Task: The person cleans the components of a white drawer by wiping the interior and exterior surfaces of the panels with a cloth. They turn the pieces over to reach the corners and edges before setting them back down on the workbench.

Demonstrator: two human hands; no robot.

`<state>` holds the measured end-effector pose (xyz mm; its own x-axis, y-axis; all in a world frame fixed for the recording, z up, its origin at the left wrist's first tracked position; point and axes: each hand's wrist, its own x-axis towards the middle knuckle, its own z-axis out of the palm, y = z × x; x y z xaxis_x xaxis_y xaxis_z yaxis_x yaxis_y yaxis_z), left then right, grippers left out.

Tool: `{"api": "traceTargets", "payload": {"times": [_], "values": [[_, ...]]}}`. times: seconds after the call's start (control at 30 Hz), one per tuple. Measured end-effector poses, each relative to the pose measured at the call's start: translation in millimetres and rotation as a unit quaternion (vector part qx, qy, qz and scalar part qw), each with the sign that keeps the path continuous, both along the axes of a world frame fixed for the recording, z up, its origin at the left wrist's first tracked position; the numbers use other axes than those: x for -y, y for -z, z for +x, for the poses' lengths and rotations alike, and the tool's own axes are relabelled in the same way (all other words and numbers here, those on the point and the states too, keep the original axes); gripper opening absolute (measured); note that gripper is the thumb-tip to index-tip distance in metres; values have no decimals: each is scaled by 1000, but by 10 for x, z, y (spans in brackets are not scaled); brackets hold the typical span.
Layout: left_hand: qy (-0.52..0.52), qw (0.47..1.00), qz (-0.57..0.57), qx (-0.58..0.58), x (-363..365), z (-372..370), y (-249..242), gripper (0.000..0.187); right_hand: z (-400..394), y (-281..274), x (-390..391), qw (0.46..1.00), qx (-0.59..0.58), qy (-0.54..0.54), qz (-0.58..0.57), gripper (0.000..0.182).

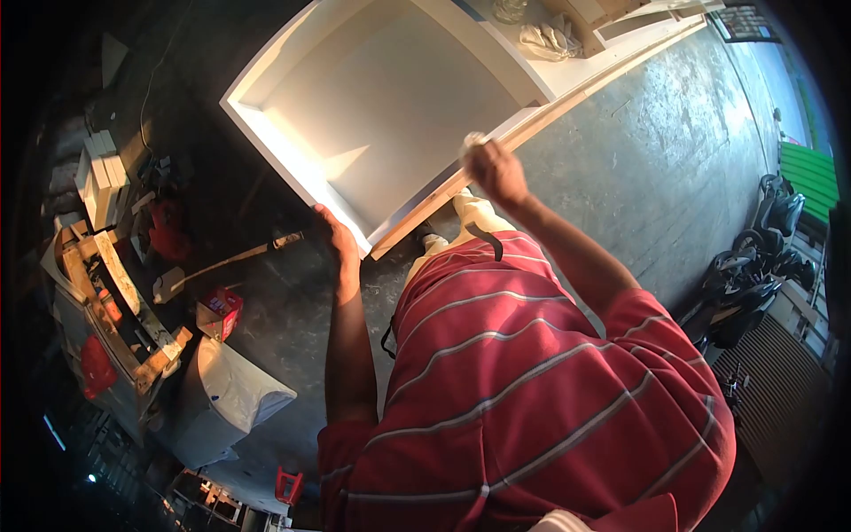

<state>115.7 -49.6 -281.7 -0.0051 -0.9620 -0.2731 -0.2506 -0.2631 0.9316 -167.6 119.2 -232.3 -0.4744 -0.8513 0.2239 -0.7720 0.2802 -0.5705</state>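
Note:
A shallow white wooden box (381, 97), open at the top and shaped like a drawer, lies tilted across the upper middle of the head view. My left hand (337, 234) grips the outer edge of its near wall, close to the lower corner. Over the right-hand rim, my right hand (498, 176) is closed in a fist around a small whitish wad (475, 142), perhaps cloth. The wad is slightly blurred and mostly covered by the fingers. Sunlight falls on the inner left wall of the box.
A long wooden plank (612, 78) runs beneath the box, with a crumpled pale bag (551, 40) and a glass jar (510, 9) beyond. At left are a wooden frame (120, 293), a red carton (220, 312) and a brush-like tool (168, 285). Motorcycles (745, 275) stand at right.

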Motion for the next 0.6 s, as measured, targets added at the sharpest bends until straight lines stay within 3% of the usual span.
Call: {"api": "traceTargets", "payload": {"times": [0.1,0.23,0.3,0.43,0.47,0.6], "values": [[7,1000,-18,2,24,26,44,68,118,-54,27,997,12,-49,-59,19],[13,1000,-7,10,-23,-62,-202,67,-398,-239,-84,951,210,211,-81,15],[-15,999,46,-23,-61,-140,-385,68,-692,-319,-62,961,24,246,-124,17],[-7,999,31,-18,29,-36,-119,70,-442,-7,-118,990,17,135,-45,26],[-5,999,26,-20,9,-89,-235,72,-257,-6,-85,991,42,91,-94,29],[-12,997,75,-12,-25,-100,-354,77,-59,-13,-112,994,33,-51,-95,27]]}}
